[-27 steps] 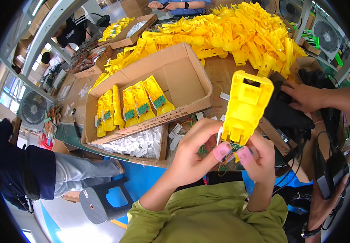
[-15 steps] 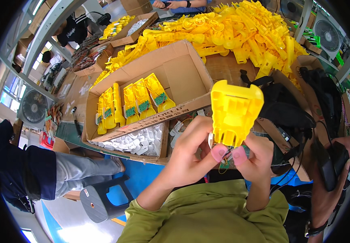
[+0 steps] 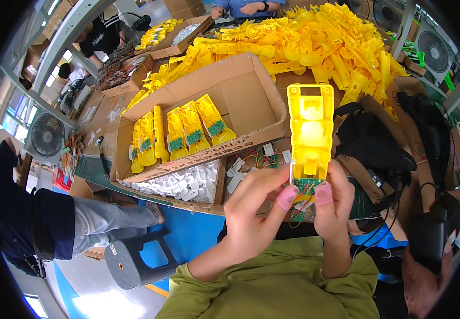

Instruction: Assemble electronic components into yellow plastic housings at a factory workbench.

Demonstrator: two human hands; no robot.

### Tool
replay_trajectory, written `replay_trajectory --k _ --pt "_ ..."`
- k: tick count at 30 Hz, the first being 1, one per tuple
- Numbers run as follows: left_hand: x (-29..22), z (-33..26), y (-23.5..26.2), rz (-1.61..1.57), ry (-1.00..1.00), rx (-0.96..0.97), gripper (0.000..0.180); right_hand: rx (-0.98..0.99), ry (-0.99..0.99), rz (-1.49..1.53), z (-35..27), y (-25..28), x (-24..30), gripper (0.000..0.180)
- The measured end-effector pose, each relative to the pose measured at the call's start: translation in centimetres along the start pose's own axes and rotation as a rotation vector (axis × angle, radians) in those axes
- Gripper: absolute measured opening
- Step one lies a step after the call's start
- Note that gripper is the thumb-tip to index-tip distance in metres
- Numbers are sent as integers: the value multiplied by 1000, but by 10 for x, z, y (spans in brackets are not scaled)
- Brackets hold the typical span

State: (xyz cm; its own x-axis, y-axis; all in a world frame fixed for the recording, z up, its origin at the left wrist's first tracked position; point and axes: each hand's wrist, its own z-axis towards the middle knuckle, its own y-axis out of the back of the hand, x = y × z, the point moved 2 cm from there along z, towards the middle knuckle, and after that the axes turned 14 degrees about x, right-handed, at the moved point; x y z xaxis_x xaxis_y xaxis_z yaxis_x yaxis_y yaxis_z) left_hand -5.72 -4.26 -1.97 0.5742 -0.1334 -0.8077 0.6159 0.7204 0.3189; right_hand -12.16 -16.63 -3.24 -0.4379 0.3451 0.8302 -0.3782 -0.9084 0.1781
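Observation:
Between my two hands a yellow plastic housing (image 3: pixel 312 130) stands upright, its open, hollow side facing me. At its lower end sits a green circuit board (image 3: pixel 308 187) with thin red and yellow wires. My left hand (image 3: pixel 254 212) is closed on the housing's lower left edge. My right hand (image 3: pixel 334 207) grips the lower right edge. Both thumbs wear pink finger covers and press near the board. The fingertips behind the housing are hidden. Beyond my left hand, a cardboard box (image 3: pixel 248 95) holds several yellow housings (image 3: pixel 190 125) fitted with green boards.
A large pile of yellow housings (image 3: pixel 304 42) covers the table's far side. White plastic parts (image 3: pixel 187 183) fill a lower box. Black bags (image 3: pixel 371 138) lie at right, with cables hanging nearby. A person (image 3: pixel 43 207) stands at left beside a grey stool (image 3: pixel 139 260); another person's hands (image 3: pixel 254 7) show at the far edge.
The housing has tipped upright, so its hollow inside and the green board with wires now show. Both hands stay closed on its lower end. My view has shifted slightly.

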Motion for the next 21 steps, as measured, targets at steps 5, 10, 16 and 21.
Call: replay_trajectory --k 5,10,16,21 --pt "-2 -2 1 81 12 -42 26 46 26 -39 2 -5 5 36" --pt "4 -1 1 82 43 31 27 41 16 67 2 -6 -2 39" --pt "5 -3 4 58 69 65 31 85 -16 83 -1 -16 -5 36" --pt "-3 -4 7 10 106 65 29 59 -158 407 -2 -24 -4 34"
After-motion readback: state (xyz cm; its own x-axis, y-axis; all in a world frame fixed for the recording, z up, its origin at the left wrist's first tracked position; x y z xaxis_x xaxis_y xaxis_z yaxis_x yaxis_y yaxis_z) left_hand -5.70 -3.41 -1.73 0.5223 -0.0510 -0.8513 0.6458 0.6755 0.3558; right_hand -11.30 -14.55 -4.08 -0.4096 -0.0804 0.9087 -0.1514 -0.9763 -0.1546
